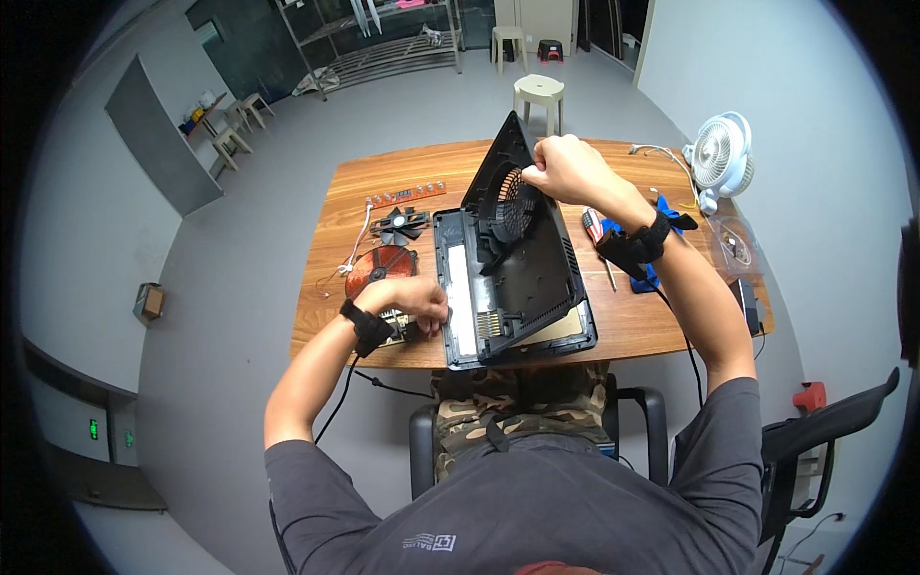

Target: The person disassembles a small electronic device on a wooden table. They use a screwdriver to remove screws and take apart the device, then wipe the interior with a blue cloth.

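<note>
My right hand (567, 170) is closed on the upper edge of a black plastic cover (551, 259) with a round vent grille. The cover stands tilted over a flat black rectangular shell (440, 254), which has a pale strip along its left side. At the shell's left edge is my left hand (419, 299), its fingers curled together; whether they pinch the rim or something small cannot be made out. Beside that hand lies a round copper-coloured coil (381, 266), and a circuit board partly hidden under the wrist. A black fan (402, 224) rests just beyond the coil.
An orange strip board (405, 195) with a white cable lies at the far left of the wooden table (359, 177). On the right are a red-and-white screwdriver (593, 225), blue cloth-like items (644, 285), a clear bag (734, 245) and a small light-blue fan (719, 158). A stool (540, 91) stands beyond the table.
</note>
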`<state>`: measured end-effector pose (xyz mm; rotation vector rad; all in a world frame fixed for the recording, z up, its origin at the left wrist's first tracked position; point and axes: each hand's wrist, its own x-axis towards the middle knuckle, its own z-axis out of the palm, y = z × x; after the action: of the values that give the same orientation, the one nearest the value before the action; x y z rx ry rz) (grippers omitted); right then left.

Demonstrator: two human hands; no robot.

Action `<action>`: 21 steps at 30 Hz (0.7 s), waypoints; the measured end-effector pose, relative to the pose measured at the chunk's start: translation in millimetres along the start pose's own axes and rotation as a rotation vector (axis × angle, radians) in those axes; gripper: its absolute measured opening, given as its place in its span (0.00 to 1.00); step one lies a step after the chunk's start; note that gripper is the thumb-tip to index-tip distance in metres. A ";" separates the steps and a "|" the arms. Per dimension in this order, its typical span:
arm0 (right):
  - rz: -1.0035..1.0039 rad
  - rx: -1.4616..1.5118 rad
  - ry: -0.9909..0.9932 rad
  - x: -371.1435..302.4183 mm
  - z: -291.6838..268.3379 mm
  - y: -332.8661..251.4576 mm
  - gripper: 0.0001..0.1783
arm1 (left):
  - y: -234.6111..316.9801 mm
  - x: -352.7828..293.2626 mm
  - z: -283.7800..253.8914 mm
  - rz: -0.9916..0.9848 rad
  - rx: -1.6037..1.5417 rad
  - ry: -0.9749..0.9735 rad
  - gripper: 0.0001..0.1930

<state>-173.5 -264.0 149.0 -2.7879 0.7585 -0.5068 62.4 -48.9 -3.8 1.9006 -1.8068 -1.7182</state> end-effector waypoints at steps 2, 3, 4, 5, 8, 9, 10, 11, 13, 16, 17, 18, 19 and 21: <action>-0.014 -0.016 0.009 2.2 1.3 -0.4 0.20 | -10.0 -2.4 6.6 0.027 0.065 -0.046 0.11; -0.004 -0.013 0.004 2.5 0.9 -0.3 0.20 | -8.9 -4.0 8.5 0.009 0.082 -0.063 0.10; 0.005 -0.010 -0.001 2.6 -0.1 -0.7 0.20 | -9.0 -4.7 9.5 -0.008 0.098 -0.080 0.10; 0.010 -0.007 -0.006 3.2 -0.8 -2.3 0.20 | -11.5 -5.9 9.8 0.007 0.066 -0.063 0.10; 0.006 -0.018 -0.013 4.0 -1.3 -3.7 0.20 | -14.6 -8.9 8.8 0.038 -0.035 -0.001 0.11; 0.000 -0.021 -0.009 4.2 -1.1 -3.2 0.20 | -11.6 -10.4 5.8 0.040 -0.072 0.028 0.11; -0.006 -0.023 -0.005 4.4 0.2 -2.4 0.20 | -8.1 -12.3 2.8 0.042 -0.110 0.057 0.12; -0.010 -0.027 0.001 4.1 0.6 -1.1 0.20 | 5.2 -19.1 -0.8 0.042 -0.132 0.088 0.12; -0.012 -0.022 0.004 4.1 1.0 -1.4 0.20 | 13.1 -18.7 -7.9 0.130 -0.166 0.154 0.13; -0.021 -0.011 0.006 5.8 2.2 -1.1 0.20 | 38.0 -21.7 -18.5 0.229 -0.160 0.373 0.14; -0.033 -0.001 0.008 7.9 2.1 -4.5 0.20 | 39.2 -20.1 -25.7 0.277 -0.228 0.440 0.14; -0.036 0.021 0.011 8.5 2.4 -5.3 0.20 | 52.1 -18.8 -31.2 0.333 -0.298 0.497 0.14; -0.040 0.044 0.014 9.2 2.5 -6.6 0.20 | 65.4 -19.9 -34.1 0.307 -0.347 0.564 0.16; -0.053 0.067 0.002 12.2 3.5 -9.5 0.20 | 103.3 -30.1 -40.7 0.327 -0.454 0.589 0.17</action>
<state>-158.0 -262.0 151.9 -2.7526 0.6568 -0.5343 25.8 -88.0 98.0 1.5801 -1.2817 -1.1603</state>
